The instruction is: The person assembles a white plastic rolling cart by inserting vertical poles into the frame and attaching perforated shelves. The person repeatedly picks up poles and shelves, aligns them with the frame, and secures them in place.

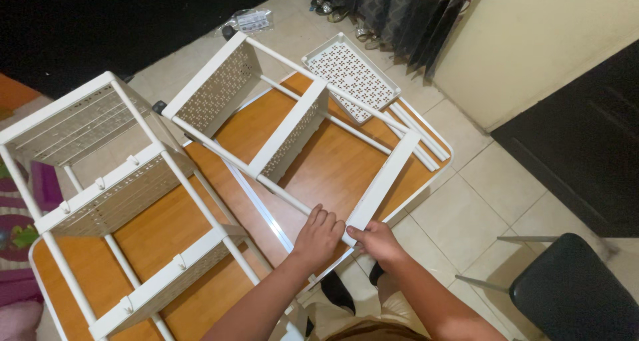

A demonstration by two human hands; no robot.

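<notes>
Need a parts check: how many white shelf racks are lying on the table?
2: one rack on the table's left side, another in the middle, its near end frame under both hands. A separate perforated tray lies beyond.

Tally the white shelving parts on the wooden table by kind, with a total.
Assembled rack frames: 2, the left rack and the rack whose near end both the left hand and right hand hold
Loose perforated tray: 1
Loose tube bundle: 1, tube count unclear
Total: 4, all on the wooden table
</notes>
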